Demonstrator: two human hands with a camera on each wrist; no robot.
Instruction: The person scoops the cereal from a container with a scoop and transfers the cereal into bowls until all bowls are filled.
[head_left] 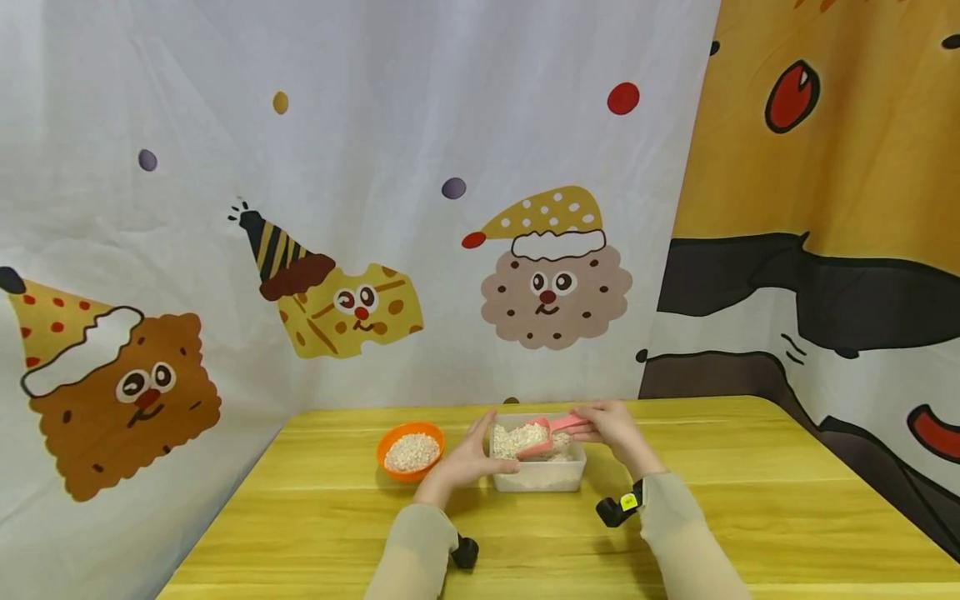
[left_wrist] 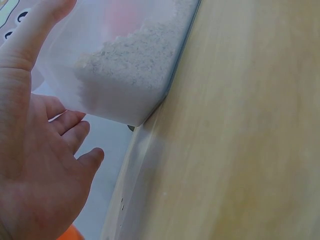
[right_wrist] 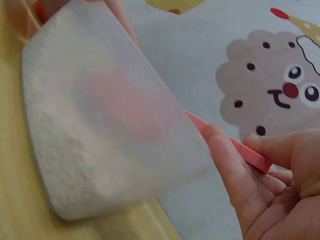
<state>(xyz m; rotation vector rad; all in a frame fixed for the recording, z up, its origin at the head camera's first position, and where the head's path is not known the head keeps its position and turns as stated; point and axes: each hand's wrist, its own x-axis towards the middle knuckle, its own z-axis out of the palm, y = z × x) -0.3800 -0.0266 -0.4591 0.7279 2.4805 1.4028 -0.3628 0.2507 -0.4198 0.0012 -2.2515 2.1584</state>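
In the head view my left hand (head_left: 468, 457) holds the left end of a clear plastic box (head_left: 542, 478), thumb along the front and fingers toward the back. Pale flakes, like oats (head_left: 510, 440), lie in the box. My right hand (head_left: 611, 429) pinches the handle of a pink scoop (head_left: 562, 422) between thumb and fingers, above the box's right rim. The scoop's bowl is tilted down inside the box, with flakes in and around it. Through the cloudy wall in the right wrist view, the bowl shows as a pink blur (right_wrist: 125, 107).
Left of the box stands an orange bowl (head_left: 387, 442) filled with similar pale flakes. Both stand near the back edge of a wooden table (head_left: 525, 550). A curtain (head_left: 360, 125) printed with cartoon snacks hangs just behind.
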